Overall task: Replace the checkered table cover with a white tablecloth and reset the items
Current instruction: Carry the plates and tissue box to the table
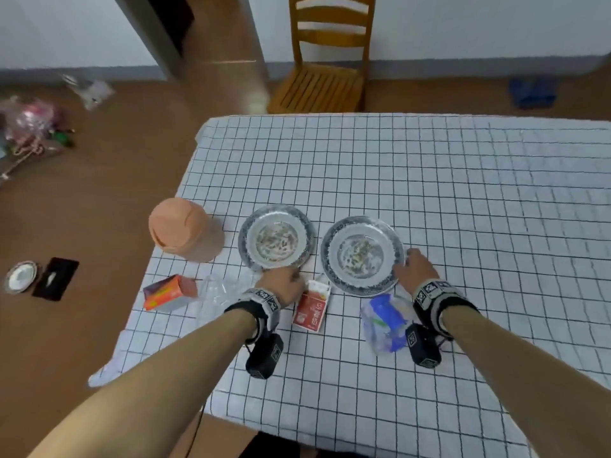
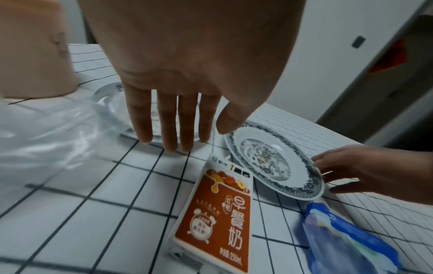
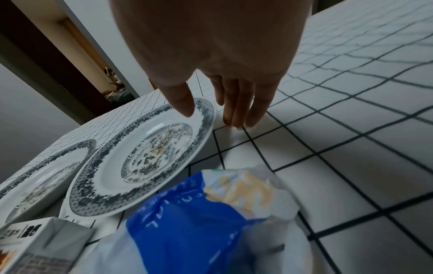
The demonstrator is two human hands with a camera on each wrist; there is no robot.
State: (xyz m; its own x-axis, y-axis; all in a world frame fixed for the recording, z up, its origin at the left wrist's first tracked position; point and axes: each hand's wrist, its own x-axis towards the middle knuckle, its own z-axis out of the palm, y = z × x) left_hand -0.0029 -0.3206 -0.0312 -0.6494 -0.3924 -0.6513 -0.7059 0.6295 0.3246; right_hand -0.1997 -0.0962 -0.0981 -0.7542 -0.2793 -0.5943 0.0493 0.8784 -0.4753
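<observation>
Checkered table cover [image 1: 429, 200] carries plates, cartons, bags; both hands spread-fingered, holding nothing.

A wooden chair [image 1: 325, 57] stands beyond the table. On the brown floor [image 1: 109, 180] lie a small dish [image 1: 20, 277], a black phone [image 1: 55, 278] and plastic bags [image 1: 31, 123].

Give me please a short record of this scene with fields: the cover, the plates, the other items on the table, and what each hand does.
cover: white checkered table cover with dark grid lines, still on the table
plates: two round white plates with dark patterned rims, left plate and right plate, side by side
other items: brown-and-white milk carton lying flat; blue-and-white plastic packet; orange box; pink lidded bin; clear plastic bag
left hand: open, fingers straight at left plate's near rim
right hand: open, thumb over right plate's rim, fingers beside it
</observation>
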